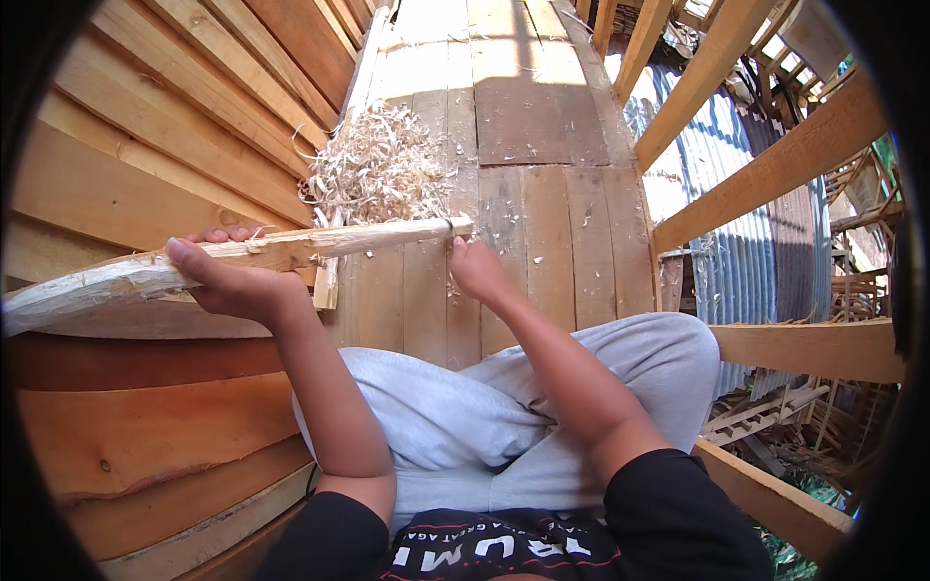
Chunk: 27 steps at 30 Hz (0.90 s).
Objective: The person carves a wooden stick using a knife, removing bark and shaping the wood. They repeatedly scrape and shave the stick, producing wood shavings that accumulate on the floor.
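Observation:
A long pale piece of carved wood point(271, 250) reaches from the far left edge to the middle of the view, rough and fibrous on the left, narrower and smoother on the right. My left hand point(232, 276) is closed round its middle, the thumb lying over the top. Close to the narrow right end my right hand point(477, 269) is curled into a fist. A thin dark strip point(449, 225) crosses the wood just above this fist; whether it is a blade I cannot tell. What my right fingers grip is hidden.
Curly wood shavings point(383, 169) are heaped on the plank floor point(528, 218) beyond the wood. Stacked boards point(165, 155) line the left side. On the right stand timber rails point(775, 150), with corrugated metal sheets point(722, 194) behind them. My crossed legs point(620, 378) are in front of me.

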Tool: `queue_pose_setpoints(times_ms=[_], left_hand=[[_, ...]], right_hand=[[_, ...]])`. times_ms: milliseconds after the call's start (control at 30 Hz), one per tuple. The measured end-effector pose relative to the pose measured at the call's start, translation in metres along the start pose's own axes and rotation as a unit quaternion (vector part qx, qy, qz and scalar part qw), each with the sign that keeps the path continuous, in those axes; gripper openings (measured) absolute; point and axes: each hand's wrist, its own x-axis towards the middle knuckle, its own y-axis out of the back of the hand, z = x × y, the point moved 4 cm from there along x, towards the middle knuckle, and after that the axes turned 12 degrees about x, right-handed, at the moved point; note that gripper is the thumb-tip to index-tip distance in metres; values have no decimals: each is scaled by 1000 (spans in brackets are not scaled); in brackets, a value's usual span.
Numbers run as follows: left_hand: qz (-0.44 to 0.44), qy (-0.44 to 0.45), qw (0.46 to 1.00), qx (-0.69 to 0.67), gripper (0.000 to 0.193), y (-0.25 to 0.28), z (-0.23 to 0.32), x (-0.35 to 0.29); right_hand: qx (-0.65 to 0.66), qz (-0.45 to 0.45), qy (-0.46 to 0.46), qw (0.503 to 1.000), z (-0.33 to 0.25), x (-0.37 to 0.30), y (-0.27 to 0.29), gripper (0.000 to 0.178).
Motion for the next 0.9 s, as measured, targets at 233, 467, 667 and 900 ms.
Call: queue_pose_setpoints(times_ms=[233,467,667,900], left_hand=[[10,1,1000,-4,47,-3,2,-4],[34,-4,999,34,49,1,3,-5],[40,0,998,41,48,3,7,-12],[22,-50,996,69,59,-3,1,-8]], right_hand=[[39,-72,124,989,-56,-23,-13,56],[-55,13,4,998,24,6,-1,51],[-3,-69,88,994,-77,-30,-6,54],[-6,-27,29,999,-1,-1,4,54]])
